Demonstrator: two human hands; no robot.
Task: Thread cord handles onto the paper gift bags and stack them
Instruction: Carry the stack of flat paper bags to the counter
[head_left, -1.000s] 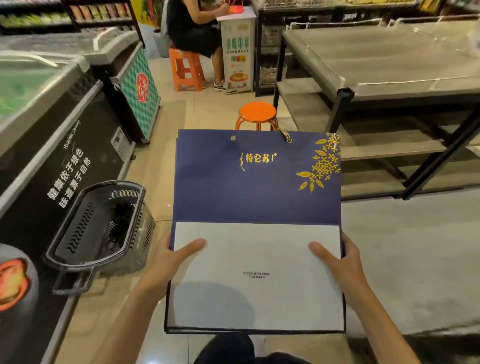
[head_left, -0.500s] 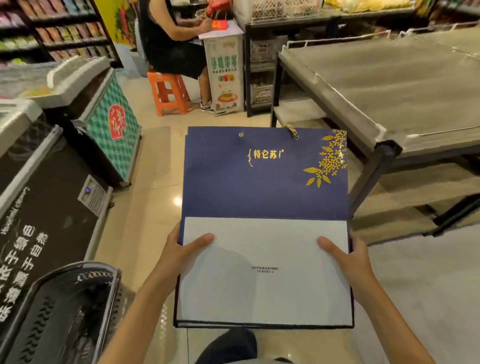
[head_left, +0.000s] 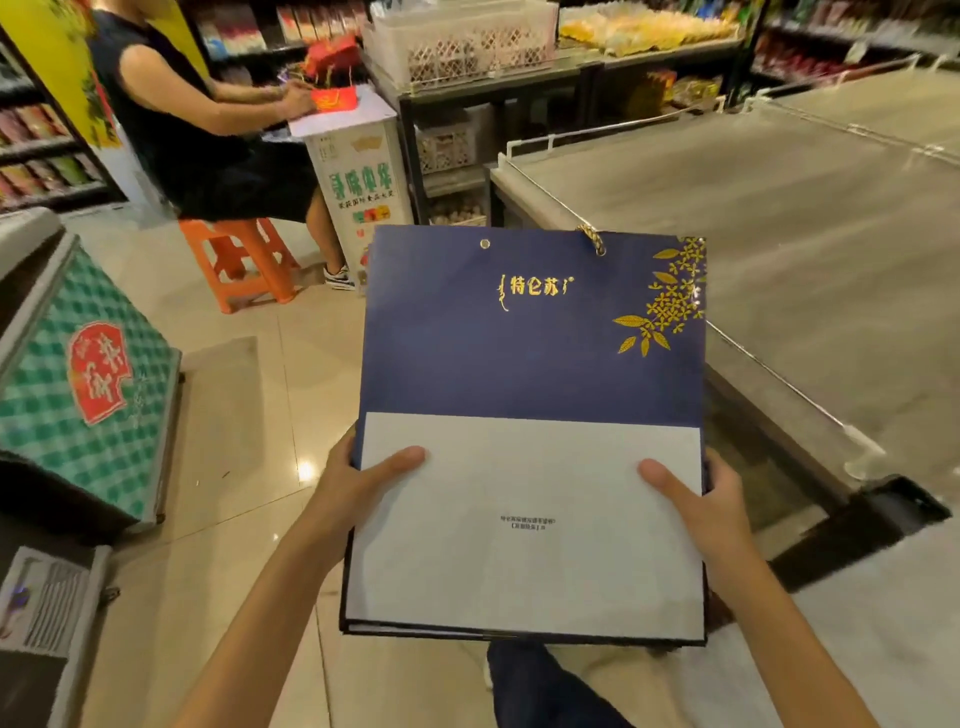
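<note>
Both hands are on the flat stack of navy gift bags (head_left: 519, 364), held level in the air above the tiled floor (head_left: 249, 467), just beside the grey surface (head_left: 779, 234) on the right. The left hand (head_left: 358, 488) has its grip closed on the stack's left edge and the right hand (head_left: 711, 504) clamps the right edge, each thumb pressed on the white folded panel with the fingers tucked out of sight underneath. At the far top edge, a gold cord (head_left: 592, 240) pokes through the right-hand eyelet, close to the gold flower print.
</note>
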